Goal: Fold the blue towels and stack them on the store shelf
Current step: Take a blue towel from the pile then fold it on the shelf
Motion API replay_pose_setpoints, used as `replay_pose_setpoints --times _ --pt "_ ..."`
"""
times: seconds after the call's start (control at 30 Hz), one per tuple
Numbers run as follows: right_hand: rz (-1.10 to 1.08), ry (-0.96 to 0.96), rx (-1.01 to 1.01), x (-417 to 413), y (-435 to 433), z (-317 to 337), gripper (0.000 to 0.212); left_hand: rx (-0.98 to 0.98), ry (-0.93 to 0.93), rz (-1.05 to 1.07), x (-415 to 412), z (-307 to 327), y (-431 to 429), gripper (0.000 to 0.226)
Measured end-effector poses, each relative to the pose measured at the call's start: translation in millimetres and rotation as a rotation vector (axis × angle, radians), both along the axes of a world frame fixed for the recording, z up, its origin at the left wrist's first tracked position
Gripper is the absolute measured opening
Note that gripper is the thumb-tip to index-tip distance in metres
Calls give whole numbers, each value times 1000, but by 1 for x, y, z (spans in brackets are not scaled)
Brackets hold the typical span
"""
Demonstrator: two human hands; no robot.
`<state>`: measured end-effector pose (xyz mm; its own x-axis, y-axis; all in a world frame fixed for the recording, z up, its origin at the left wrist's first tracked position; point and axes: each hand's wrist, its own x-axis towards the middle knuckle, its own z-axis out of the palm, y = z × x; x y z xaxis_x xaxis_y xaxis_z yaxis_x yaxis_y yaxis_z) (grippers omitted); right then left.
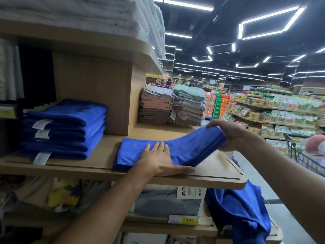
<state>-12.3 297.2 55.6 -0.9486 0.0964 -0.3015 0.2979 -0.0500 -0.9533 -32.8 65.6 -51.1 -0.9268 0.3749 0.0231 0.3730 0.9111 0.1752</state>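
Note:
A blue towel (135, 152) lies partly folded on the wooden store shelf (219, 171). My left hand (161, 161) presses flat on its middle, fingers straight. My right hand (232, 132) grips the towel's right end and lifts it off the shelf. To the left, a stack of folded blue towels (70, 127) with white tags sits on the same shelf. More loose blue towel cloth (242, 208) hangs below the shelf's right corner.
A wooden divider (98, 92) stands between the blue stack and piles of brown, grey and green towels (172, 106). White towels (88, 13) fill the shelf above. Boxed bedding (167, 205) sits below. A shopping cart (302, 155) and grocery shelves (274, 111) stand at right.

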Motion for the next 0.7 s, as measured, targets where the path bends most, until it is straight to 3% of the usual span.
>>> replay_pose_setpoints --times 0.13,0.3,0.43,0.5,0.6,0.7 --pt "128 117 161 -17 -39 39 41 -14 -6 -29 2 3 -2 171" --pt "323 163 191 -40 -120 53 11 28 56 -30 5 3 1 147" --pt "438 76 267 -54 -176 33 22 156 -103 60 13 3 0 145" --pt "453 42 311 -55 -188 28 24 141 -206 39 20 9 -4 134" --pt "435 42 275 -60 -192 31 22 132 -35 14 30 17 -30 104" --pt "407 65 330 -60 -195 28 23 313 176 13 35 11 -86 68"
